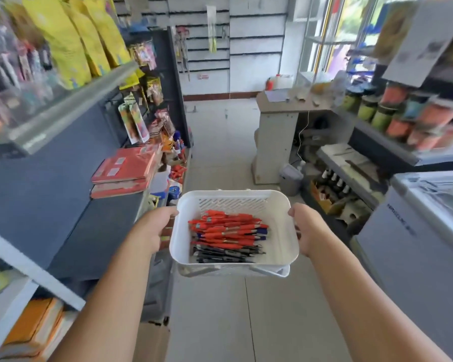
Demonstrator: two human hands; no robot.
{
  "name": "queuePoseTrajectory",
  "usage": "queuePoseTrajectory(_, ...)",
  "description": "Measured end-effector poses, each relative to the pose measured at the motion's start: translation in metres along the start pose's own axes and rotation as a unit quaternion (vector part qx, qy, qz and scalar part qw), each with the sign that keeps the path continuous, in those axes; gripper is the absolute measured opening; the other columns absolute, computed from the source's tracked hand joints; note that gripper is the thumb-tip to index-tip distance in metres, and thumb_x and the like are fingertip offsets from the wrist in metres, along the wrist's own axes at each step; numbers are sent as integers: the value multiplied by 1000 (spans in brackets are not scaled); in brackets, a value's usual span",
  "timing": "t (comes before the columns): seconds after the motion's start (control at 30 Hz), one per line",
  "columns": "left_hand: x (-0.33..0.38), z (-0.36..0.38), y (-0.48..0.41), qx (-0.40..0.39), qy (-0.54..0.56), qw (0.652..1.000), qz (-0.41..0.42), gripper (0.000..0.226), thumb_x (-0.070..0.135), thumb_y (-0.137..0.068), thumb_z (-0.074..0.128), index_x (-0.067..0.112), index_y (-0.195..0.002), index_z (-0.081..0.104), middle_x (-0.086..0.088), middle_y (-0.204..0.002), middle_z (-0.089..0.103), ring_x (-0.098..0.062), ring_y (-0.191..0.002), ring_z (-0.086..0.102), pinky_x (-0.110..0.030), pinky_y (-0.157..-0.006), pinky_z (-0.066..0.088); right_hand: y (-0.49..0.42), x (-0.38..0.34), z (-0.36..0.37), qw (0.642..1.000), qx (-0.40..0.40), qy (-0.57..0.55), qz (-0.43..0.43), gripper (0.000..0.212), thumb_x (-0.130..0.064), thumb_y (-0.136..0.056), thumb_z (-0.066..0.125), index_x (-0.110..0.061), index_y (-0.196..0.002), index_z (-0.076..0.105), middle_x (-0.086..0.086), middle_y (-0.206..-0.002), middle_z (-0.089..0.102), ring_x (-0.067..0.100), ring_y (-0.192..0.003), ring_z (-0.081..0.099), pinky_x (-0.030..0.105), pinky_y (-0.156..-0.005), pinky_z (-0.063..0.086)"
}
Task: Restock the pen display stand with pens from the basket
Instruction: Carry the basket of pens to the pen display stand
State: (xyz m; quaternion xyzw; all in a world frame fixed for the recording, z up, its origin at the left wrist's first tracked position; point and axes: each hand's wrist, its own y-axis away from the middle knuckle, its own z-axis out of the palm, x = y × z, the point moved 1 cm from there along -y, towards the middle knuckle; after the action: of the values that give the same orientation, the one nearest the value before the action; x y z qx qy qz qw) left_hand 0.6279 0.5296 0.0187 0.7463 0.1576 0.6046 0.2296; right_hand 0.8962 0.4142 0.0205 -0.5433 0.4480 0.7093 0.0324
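A: Where the aisle opens ahead, what lines it?

B: On the left is a grey shelf unit [63, 178]. Yellow packs [76, 40] hang above its top shelf, and red notebooks [126, 165] are stacked on a lower ledge. On the right is a shelf of orange and green tubs [403, 113], with a white cabinet [416, 244] nearer. A pale counter [280, 126] stands farther back, with a grey bin [290, 178] at its foot.

A: And the basket?

B: The basket [277, 226] is held level over the tiled floor [220, 152], between the two sides. It is white plastic with rounded corners and slots in its far wall. A second white rim shows just beneath it.

A: How is it held?

B: The left hand [152, 228] grips the left edge and the right hand [307, 228] grips the right edge. Each thumb lies over the rim and the fingers curl underneath, mostly hidden.

A: The pens?

B: The pens [228, 232] lie in a loose heap crosswise on the basket's floor, from the middle to the near edge. Most are red, some with blue ends at the right, and black ones lie along the near edge. The far strip of the floor is bare.
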Motion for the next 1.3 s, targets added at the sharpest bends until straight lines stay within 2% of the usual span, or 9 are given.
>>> queuePoseTrajectory(0.37, 109, 80, -228, 49, -31, 997, 53, 9, 13, -86, 59, 5, -83, 57, -12, -70, 50, -21, -59, 45, -26, -54, 30, -194, -95, 77, 998, 53, -19, 14, 7, -15, -86, 47, -11, -80, 48, 10, -78, 47, 25, -72, 47, 32, -66, 40)
queuePoseTrajectory(0.53, 187, 97, -336, 32, -33, 998, 40, 23, 17, -83, 59, 1, -100, 60, -19, -89, 62, -27, -73, 56, -32, -65, 42, -283, -168, 130, 997, 57, -30, 30, 5, -9, -88, 47, -9, -86, 51, 14, -79, 53, 28, -73, 54, 39, -75, 50)
queuePoseTrajectory(0.63, 240, 113, -393, 28, -44, 997, 51, 18, 18, -84, 58, 2, -93, 58, -19, -87, 59, -26, -76, 55, -37, -70, 42, -331, -213, 153, 997, 59, -43, 22, 12, -8, -88, 46, -11, -77, 46, 10, -68, 46, 24, -60, 46, 31, -58, 41)
queuePoseTrajectory(0.73, 286, 133, -450, 30, -55, 996, 57, 18, 19, -86, 58, 2, -91, 58, -17, -84, 56, -26, -75, 53, -37, -70, 41, -384, -256, 173, 997, 56, -52, 9, 12, -9, -89, 47, -13, -78, 45, 8, -70, 43, 22, -61, 43, 31, -56, 36)
queuePoseTrajectory(0.87, 325, 163, -545, 34, -67, 995, 58, 22, 21, -85, 58, 1, -94, 60, -17, -85, 56, -26, -75, 51, -35, -67, 38, -483, -299, 200, 996, 42, -72, 14, 4, -10, -87, 48, -11, -89, 51, 12, -78, 51, 27, -72, 52, 37, -69, 47)
queuePoseTrajectory(1.03, 371, 215, -659, 39, -47, 998, 9, 30, 21, -88, 58, -1, -109, 58, -18, -97, 60, -30, -86, 58, -37, -73, 45, -626, -361, 235, 998, 42, -38, 29, 40, -16, -77, 55, -7, -117, 54, 14, -111, 61, 33, -104, 61, 52, -96, 50)
queuePoseTrajectory(1.13, 419, 242, -723, 42, -24, 999, -10, 29, 17, -90, 56, -3, -111, 57, -17, -96, 60, -27, -77, 55, -30, -64, 43, -703, -421, 260, 999, 30, -11, 29, 44, -20, -78, 56, -6, -120, 55, 16, -109, 63, 35, -99, 62, 51, -96, 49)
queuePoseTrajectory(1.23, 477, 264, -781, 49, -10, 999, -13, 9, 12, -94, 52, 4, -91, 55, -12, -75, 55, -23, -60, 49, -24, -48, 40, -763, -491, 291, 1000, 10, -6, 6, 27, -20, -85, 53, -8, -110, 53, 11, -89, 56, 29, -80, 56, 41, -84, 49)
queuePoseTrajectory(1.3, 515, 272, -815, 53, 5, 998, -12, 11, 12, -94, 52, 7, -84, 53, -9, -71, 54, -21, -58, 49, -25, -46, 39, -800, -536, 314, 1000, 2, 10, 2, 28, -24, -77, 56, -13, -103, 55, 8, -85, 54, 28, -75, 52, 39, -74, 48)
